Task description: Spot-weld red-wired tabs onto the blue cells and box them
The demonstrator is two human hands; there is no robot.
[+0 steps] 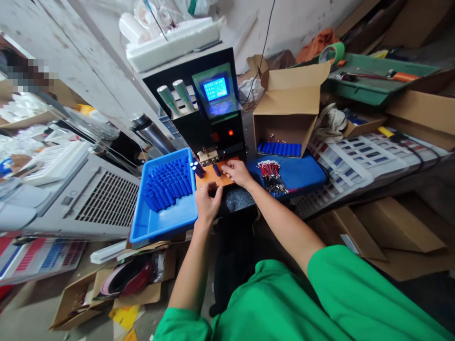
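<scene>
Orange plate point(224, 181) fronts black machine point(194, 131) beside open carton point(296, 87).

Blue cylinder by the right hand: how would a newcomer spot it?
Find the black machine with the lit screen. At its foot is an orange plate. On it, the blue cylinder is the single one nearest the right hand, apart from the small cluster at the plate's left side.
</scene>
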